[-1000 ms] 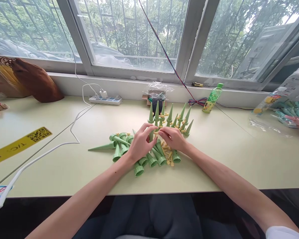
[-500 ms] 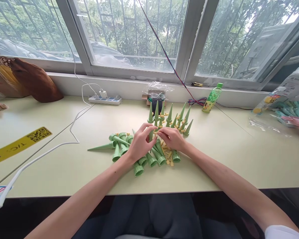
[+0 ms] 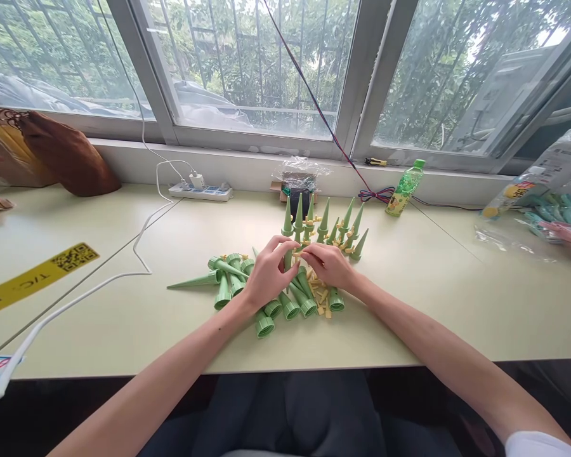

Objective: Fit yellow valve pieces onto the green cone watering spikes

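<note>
My left hand [image 3: 269,270] pinches a green spike [image 3: 288,261] over the desk [image 3: 385,336], in front of the standing spikes [image 3: 323,223]; my right hand [image 3: 333,265] pinches a small yellow piece [image 3: 296,254] at its side. I'd brace the spike near its wide end and press the piece squarely — gently, without skewing it. The spike's narrow tip points down, long axis roughly upright; whether it touches the desk, I cannot tell.
</note>
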Demonstrator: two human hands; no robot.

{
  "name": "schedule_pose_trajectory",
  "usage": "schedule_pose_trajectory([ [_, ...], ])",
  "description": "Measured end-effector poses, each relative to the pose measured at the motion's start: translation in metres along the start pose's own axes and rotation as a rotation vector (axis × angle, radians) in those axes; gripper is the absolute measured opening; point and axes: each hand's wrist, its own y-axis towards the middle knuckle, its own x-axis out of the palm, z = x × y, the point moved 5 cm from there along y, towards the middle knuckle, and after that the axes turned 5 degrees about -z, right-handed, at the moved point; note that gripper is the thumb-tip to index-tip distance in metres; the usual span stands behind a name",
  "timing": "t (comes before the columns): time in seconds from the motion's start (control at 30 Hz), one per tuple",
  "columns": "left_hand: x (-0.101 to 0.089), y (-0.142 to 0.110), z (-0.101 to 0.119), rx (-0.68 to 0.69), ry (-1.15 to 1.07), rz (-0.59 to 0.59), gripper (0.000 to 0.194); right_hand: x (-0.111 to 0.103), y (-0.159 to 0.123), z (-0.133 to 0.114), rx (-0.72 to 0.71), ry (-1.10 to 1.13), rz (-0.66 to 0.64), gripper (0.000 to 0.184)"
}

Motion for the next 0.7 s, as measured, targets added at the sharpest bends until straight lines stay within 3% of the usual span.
schedule_pose_trajectory([
  [0.3,-0.0001,0.0007,-0.0023,-0.015,-0.007,0.011,0.026,-0.0007,-0.0008,-0.0012,0.026,0.045,0.007,0.018],
  [0.53,0.0018,-0.0001,-0.0021,-0.006,-0.006,0.001,0.026,0.0009,-0.0002,0.0002,-0.009,-0.003,-0.019,0.027],
  [0.7,-0.0001,0.0004,-0.0026,-0.014,-0.002,0.028,0.025,0.0006,-0.0009,-0.0006,0.035,0.046,-0.009,0.017],
])
